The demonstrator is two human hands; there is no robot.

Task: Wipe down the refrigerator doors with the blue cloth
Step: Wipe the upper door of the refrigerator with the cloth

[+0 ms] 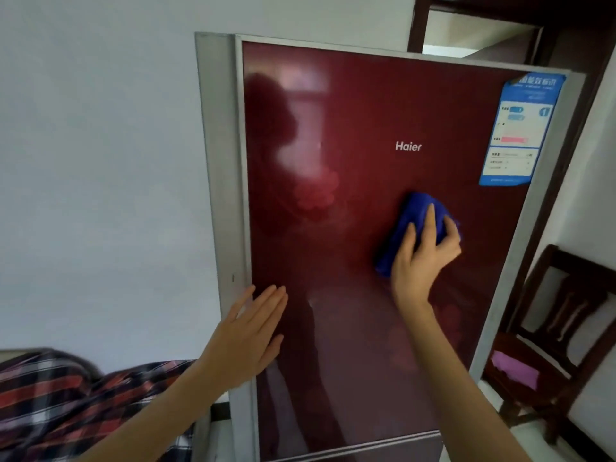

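A tall refrigerator with a glossy dark red upper door and grey frame fills the middle of the view. My right hand presses a bunched blue cloth against the door, right of centre and below the white brand lettering, with the fingers curled over the cloth. My left hand lies flat with straight fingers on the door's lower left, by the grey edge. The seam to the lower door shows at the bottom.
A blue and white energy label is stuck on the door's upper right. A dark wooden chair with a purple cloth on its seat stands to the right. Plaid fabric lies at lower left. A white wall is on the left.
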